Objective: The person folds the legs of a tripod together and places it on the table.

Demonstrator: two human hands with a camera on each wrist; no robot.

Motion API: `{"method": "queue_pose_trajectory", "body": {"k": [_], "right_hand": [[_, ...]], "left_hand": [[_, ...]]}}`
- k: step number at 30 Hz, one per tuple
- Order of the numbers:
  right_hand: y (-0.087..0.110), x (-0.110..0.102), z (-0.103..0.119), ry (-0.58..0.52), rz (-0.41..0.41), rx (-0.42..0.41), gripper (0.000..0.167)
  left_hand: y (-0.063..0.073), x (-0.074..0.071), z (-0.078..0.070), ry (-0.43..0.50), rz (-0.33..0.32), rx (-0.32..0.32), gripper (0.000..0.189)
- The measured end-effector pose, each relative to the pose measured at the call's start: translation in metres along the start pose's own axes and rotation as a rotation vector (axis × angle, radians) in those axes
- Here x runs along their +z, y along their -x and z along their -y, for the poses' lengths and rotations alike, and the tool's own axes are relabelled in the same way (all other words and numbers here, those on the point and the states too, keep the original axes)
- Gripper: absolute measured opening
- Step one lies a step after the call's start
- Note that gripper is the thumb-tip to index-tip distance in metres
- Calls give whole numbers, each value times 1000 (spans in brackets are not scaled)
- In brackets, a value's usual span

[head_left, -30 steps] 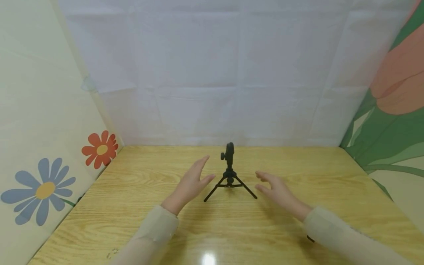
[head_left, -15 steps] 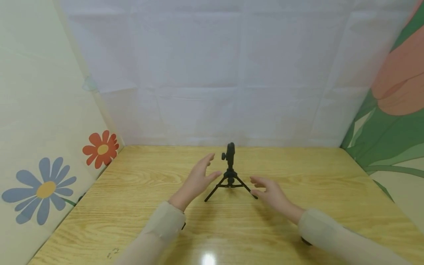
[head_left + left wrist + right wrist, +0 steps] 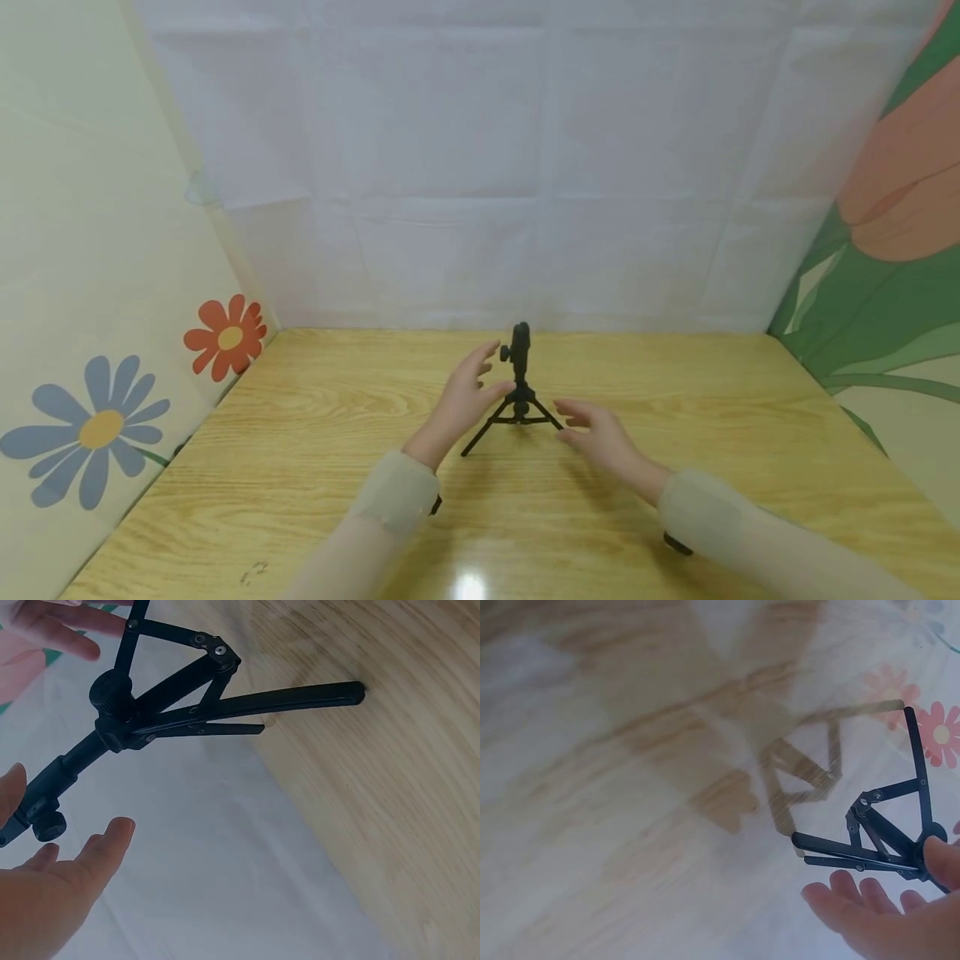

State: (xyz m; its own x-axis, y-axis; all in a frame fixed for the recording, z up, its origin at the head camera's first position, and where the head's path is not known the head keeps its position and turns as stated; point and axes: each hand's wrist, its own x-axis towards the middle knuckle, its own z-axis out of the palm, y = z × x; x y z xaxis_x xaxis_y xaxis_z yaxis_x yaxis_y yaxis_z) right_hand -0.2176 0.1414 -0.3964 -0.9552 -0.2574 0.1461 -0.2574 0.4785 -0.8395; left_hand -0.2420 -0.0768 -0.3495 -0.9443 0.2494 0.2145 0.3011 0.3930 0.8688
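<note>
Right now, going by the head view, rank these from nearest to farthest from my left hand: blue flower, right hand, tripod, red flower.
1. Tripod: just right of the left hand.
2. Right hand: farther right, across the tripod.
3. Red flower: left, on the wall.
4. Blue flower: far left, same wall, lower in the picture.

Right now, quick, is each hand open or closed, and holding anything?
Left hand: open beside the black tripod, not gripping it.
Right hand: open on its other side, holding nothing.
</note>
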Motion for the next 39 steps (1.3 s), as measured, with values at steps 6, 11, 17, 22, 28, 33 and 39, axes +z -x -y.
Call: {"method": "queue_pose_trajectory", "body": {"k": [6, 11, 17, 22, 28, 33, 39], "right_hand": [[-4, 3, -2, -19, -1, 2, 43], [-6, 5, -2, -44, -4, 37, 41], [-9, 8, 2, -67, -12, 68, 40], [-14, 10, 4, -62, -10, 95, 39], [-20, 10, 7, 50, -12, 67, 31], [-25, 10, 10, 124, -11, 64, 27], [-27, 12, 12, 163, -9, 82, 23]], "left_hand": [[-5, 4, -4, 47, 7, 12, 66], [-8, 6, -8, 64, 4, -12, 66], [-15, 10, -11, 106, 5, -21, 63], [-18, 12, -13, 122, -16, -34, 61], [-21, 14, -14, 152, -25, -55, 61], [-23, 16, -14, 157, -40, -68, 57], [-25, 17, -12, 145, -66, -48, 48]]}}
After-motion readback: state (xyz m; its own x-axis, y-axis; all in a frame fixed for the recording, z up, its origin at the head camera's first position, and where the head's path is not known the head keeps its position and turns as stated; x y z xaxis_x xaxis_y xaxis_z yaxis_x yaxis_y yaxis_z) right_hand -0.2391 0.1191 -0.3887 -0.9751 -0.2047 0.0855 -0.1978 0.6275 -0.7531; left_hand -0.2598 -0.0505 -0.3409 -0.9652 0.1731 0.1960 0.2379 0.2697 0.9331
